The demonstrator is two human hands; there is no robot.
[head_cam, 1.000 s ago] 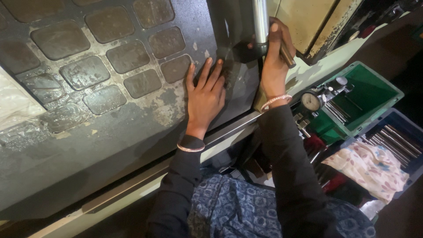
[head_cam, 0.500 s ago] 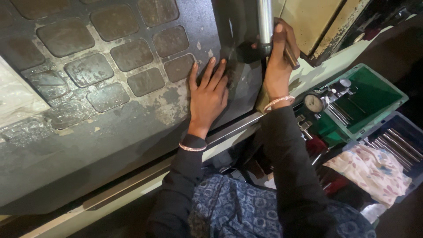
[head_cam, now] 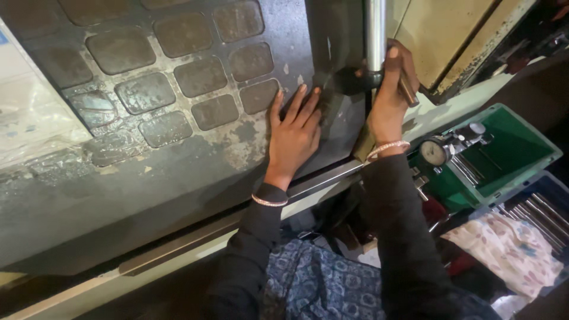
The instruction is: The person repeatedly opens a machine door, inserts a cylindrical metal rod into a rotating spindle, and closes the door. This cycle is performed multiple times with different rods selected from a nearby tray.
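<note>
1. Head view, centre of frame: the left hand [head_cam: 294, 133] is laid flat, fingers spread and released, on a dark metal plate [head_cam: 178, 172]. Nothing is gripped by it.
2. Upper left to centre: rows of raised rounded-square pads [head_cam: 200, 76] are seen on the plate; the fingertips of the left hand are placed just beside the lowest right pad.
3. Upper centre-right: the right hand [head_cam: 391, 95] is closed around a small dark tool [head_cam: 408, 90] and pressed against a polished steel column [head_cam: 374, 32], which runs up out of the top of the frame.
4. Bracelets are worn on both wrists; dark sleeves are seen below them.
5. Right of frame: a green tray [head_cam: 510, 148] holding a dial gauge [head_cam: 434, 153] is noted, well apart from both hands.
6. Lower right: a blue tray [head_cam: 548, 184] with metal rods and a patterned cloth [head_cam: 504, 249] are seen.
</note>
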